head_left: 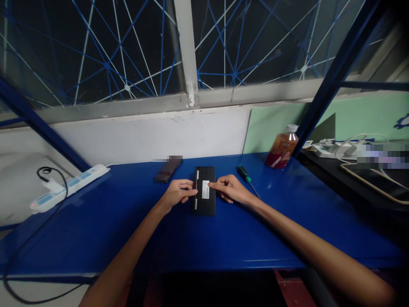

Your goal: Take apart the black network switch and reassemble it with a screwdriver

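- The left hand [180, 190] holds the left edge of the black box [205, 207], thumb and fingers close together.
- The right hand [230, 187] has its thumb on the white sticker [205, 194]; its other fingers curl. I cannot tell if they pinch the box.
- The box is on the blue table [249, 243], between both hands.
- A green screwdriver [244, 173] lies near the right hand.

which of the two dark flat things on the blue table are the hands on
The black case with the white label, touched by the left hand and right hand; the other, a phone-like slab, lies untouched farther left.
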A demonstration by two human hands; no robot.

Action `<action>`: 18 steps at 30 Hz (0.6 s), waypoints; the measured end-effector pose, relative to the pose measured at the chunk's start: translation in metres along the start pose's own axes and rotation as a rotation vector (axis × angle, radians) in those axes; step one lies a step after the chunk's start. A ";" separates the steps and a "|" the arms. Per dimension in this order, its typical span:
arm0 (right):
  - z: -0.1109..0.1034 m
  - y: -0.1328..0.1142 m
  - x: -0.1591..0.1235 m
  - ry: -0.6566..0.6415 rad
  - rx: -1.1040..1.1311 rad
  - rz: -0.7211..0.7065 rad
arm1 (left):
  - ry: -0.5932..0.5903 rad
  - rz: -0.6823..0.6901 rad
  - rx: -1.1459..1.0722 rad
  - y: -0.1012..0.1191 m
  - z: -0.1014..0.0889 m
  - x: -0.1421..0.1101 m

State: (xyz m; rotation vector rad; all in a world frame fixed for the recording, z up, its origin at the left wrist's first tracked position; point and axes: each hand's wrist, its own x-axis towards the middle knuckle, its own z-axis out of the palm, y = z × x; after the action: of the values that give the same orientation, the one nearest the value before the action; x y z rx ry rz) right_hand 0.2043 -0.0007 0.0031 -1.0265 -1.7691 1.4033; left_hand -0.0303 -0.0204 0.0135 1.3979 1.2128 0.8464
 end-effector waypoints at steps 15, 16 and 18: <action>-0.002 -0.006 -0.001 0.027 0.110 -0.004 | -0.079 -0.016 -0.030 -0.003 -0.006 0.001; -0.002 -0.006 -0.001 0.022 0.120 -0.003 | -0.081 -0.018 -0.036 -0.003 -0.006 0.001; -0.003 -0.006 -0.001 0.013 0.145 -0.005 | -0.086 -0.027 -0.044 -0.004 -0.006 0.001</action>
State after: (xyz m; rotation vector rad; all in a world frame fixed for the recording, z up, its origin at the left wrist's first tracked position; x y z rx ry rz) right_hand 0.2060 -0.0013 0.0092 -0.9511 -1.6330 1.4950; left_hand -0.0362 -0.0180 0.0109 1.3658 1.1390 0.7819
